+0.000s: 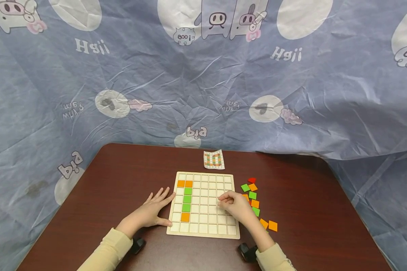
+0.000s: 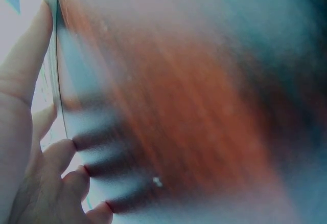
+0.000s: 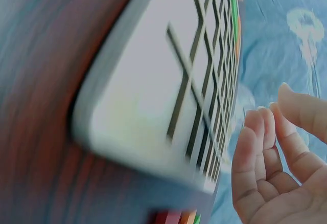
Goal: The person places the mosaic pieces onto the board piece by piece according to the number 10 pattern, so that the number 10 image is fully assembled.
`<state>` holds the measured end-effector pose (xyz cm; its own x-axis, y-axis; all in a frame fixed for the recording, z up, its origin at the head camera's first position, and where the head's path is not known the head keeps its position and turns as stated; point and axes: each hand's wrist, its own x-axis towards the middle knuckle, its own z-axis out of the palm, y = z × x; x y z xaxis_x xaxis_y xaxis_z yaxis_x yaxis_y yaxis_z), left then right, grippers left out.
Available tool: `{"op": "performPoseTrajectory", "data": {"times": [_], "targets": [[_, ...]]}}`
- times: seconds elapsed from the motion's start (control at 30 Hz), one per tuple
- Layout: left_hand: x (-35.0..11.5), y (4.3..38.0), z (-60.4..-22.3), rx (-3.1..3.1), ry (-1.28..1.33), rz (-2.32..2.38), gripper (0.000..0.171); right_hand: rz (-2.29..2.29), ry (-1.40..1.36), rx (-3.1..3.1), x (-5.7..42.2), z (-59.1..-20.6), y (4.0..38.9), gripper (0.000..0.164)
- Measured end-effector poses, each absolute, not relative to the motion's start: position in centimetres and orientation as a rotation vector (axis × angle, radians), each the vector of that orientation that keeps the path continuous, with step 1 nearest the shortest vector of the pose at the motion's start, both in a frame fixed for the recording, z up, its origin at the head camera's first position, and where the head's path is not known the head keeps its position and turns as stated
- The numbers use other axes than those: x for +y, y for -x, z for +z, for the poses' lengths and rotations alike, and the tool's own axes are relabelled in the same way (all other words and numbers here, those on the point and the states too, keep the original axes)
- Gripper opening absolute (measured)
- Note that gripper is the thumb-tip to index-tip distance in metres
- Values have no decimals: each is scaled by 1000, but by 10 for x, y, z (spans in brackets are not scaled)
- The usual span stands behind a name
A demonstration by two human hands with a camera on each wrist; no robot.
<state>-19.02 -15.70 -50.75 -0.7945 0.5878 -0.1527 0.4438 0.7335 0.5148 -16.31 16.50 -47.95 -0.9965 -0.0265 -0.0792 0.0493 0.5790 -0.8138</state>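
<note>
A pale wooden grid board point(image 1: 203, 228) lies on the table. Orange tiles point(image 1: 185, 217) and green tiles point(image 1: 187, 199) fill some squares on its left side. My left hand point(image 1: 152, 211) spreads its fingers beside the left edge, with fingertips and thumb touching the board's rim; the left wrist view shows the fingers point(image 2: 60, 155) along that edge. Above the right part of the board hovers my right hand point(image 1: 238, 206). Its fingers bend loosely, thumb near the index fingertip, and in the right wrist view no tile shows between the fingertips point(image 3: 253, 124).
Loose orange, green and red tiles point(image 1: 273, 226) lie scattered right of the board, partly behind the right forearm. A small paper card with a coloured grid pattern point(image 1: 214, 159) lies beyond the board. A patterned blue-grey cloth point(image 1: 176, 75) hangs behind the dark table point(image 1: 139, 162).
</note>
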Motion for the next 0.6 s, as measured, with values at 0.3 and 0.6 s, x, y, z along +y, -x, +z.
{"op": "performPoseTrajectory", "data": {"times": [0.3,0.6], "targets": [[-158,190,-507,2630,-803,660,101,-1350,-189,2769,212,-478,165,15],[-159,191,-509,2623,-815,668,101,-1292,-300,2805,244,-480,163,22]]}}
